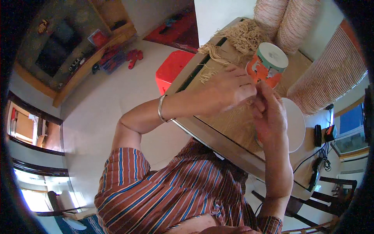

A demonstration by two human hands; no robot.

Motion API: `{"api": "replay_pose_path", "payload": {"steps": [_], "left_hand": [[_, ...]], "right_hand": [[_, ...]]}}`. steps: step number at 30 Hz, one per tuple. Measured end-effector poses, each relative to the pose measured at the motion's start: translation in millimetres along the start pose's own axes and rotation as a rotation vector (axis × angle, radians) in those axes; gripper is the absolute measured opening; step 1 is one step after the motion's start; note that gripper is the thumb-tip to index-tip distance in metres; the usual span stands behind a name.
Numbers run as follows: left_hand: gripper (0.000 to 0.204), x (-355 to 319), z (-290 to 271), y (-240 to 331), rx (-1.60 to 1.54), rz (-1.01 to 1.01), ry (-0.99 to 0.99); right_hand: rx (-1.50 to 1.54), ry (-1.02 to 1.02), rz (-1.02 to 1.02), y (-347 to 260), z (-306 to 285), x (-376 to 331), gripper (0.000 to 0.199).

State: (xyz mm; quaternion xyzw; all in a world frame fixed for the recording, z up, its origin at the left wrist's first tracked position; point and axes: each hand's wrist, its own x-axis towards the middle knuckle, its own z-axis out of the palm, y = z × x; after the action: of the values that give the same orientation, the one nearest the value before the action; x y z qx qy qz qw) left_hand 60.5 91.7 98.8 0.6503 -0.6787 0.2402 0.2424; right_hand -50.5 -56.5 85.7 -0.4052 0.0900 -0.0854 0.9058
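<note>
My left hand (235, 90), with a silver bangle on its wrist, meets my right hand (272, 113) above the wooden table (230, 124). The fingers of both are bent and pinched together at one spot. Whatever lies between the fingertips is too small or too hidden to make out. Just behind them stands an orange tub (259, 70) with a green and white lid (273, 56). Farther back, a tangled heap of beige yarn (243, 35) lies on the table, with loose strands (216, 54) toward the left edge.
Large striped rolls (329, 74) stand at the right and back of the table. A white round object (295, 123) is partly behind my right hand. Black cables (325, 156) lie on the right. A red stool (173, 70) stands beyond the table's left edge; a dark chair (331, 199) is at lower right.
</note>
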Motion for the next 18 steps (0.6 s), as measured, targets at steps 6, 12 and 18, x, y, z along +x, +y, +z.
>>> {"api": "replay_pose_path", "payload": {"steps": [6,12,18], "left_hand": [[0.016,5.6,-4.4,-4.5,-0.112,-0.077,0.057],[0.013,18.3,-17.6,-5.2,-0.087,-0.160,0.008],[0.015,14.5,2.4,8.3,0.003,0.033,0.116]], "right_hand": [[-0.021,0.182,-0.143,-23.1,24.4,-8.2,0.017],[-0.366,0.098,0.074,-10.9,4.9,-25.5,0.027],[0.018,0.182,-0.017,2.5,12.5,-16.4,0.021]]}}
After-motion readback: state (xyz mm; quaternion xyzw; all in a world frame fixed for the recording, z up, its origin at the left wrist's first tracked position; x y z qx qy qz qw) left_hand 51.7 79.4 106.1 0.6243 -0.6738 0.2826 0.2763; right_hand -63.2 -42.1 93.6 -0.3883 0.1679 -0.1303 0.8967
